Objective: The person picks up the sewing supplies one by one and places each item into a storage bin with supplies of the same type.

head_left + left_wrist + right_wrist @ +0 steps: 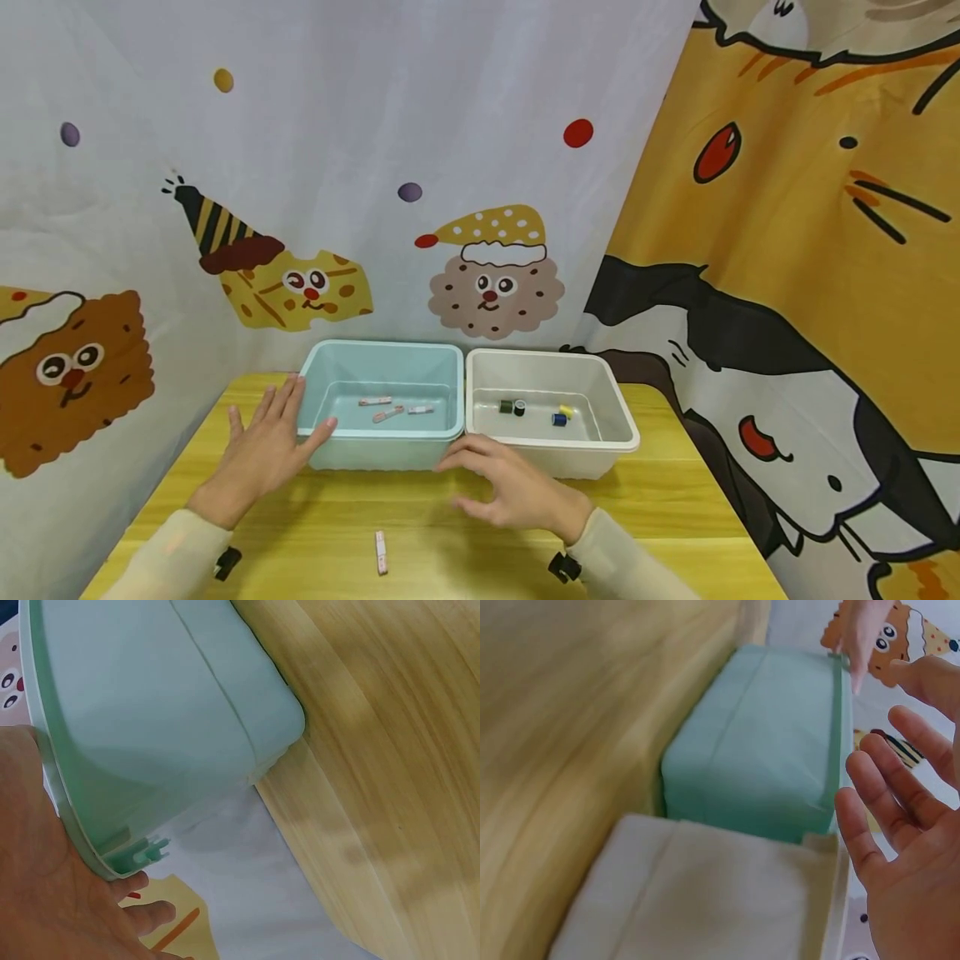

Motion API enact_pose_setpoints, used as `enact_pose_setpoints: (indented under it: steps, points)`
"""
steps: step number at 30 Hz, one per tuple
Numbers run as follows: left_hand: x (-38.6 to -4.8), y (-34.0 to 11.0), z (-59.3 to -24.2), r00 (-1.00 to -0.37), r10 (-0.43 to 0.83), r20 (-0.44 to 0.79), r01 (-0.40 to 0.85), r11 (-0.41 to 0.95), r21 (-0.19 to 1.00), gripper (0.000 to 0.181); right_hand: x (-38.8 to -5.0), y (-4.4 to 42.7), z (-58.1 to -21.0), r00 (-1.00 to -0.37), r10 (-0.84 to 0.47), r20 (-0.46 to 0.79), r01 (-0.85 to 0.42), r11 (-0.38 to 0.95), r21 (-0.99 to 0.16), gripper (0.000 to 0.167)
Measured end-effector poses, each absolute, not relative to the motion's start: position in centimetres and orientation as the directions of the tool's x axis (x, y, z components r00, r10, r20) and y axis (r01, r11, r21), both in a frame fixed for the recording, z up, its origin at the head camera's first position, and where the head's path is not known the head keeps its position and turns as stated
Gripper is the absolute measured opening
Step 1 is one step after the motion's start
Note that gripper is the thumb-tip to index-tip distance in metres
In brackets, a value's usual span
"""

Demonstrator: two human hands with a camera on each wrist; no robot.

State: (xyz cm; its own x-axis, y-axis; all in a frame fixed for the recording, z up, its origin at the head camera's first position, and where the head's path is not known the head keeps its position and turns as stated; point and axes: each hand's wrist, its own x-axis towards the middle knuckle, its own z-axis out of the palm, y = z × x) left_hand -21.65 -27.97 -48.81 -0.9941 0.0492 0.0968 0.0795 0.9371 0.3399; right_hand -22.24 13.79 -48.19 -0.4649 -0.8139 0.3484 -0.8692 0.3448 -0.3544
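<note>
My left hand [258,450] lies at the left end of the light blue plastic bin [386,454], fingers stretched along its rim. In the left wrist view, that bin's rim [64,817] runs right beside the palm. My right hand [517,487] hovers with loosely bent fingers before the place where the two bins meet, holding nothing. Several small pale pink-and-white strips [387,414] lie inside the blue bin. A similar strip [381,552] sits on the table between my wrists. In the white bin [551,358] are small thread spools, including a blue spool [559,420] and a dark green spool [506,407].
Both bins stand side by side at the back of the yellow wood-grain table [315,533]. Behind them hangs a white cloth [337,125] printed with cartoon figures. An orange cartoon cloth [787,217] hangs along the right side.
</note>
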Motion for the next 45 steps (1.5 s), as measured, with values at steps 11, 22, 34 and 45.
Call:
enact_pose_setpoints:
  steps: [11,22,34,45]
  points:
    - [-21.8,-27.8,-49.1,-0.993,0.056,0.099,0.086,0.940,0.332,0.113,-21.1,12.1,-50.3,-0.449,-0.862,0.234,-0.864,0.352,-0.360,0.052]
    - [-21.9,-27.8,-48.6,-0.993,0.062,0.097,0.091,0.940,0.329,0.113,-21.3,10.8,-52.2,-0.381,-0.902,0.201,-0.896,0.307,-0.321,0.053]
    - [-21.7,-28.1,-48.7,-0.994,0.058,0.088,0.085,0.938,0.337,0.114,-21.3,8.6,-54.6,-0.381,-0.924,0.046,-0.887,0.351,-0.302,0.081]
    - [-21.7,-28.0,-48.7,-0.995,0.060,0.077,0.083,0.934,0.347,0.114,-21.3,6.2,-56.3,-0.343,-0.939,-0.009,-0.916,0.337,-0.219,0.090]
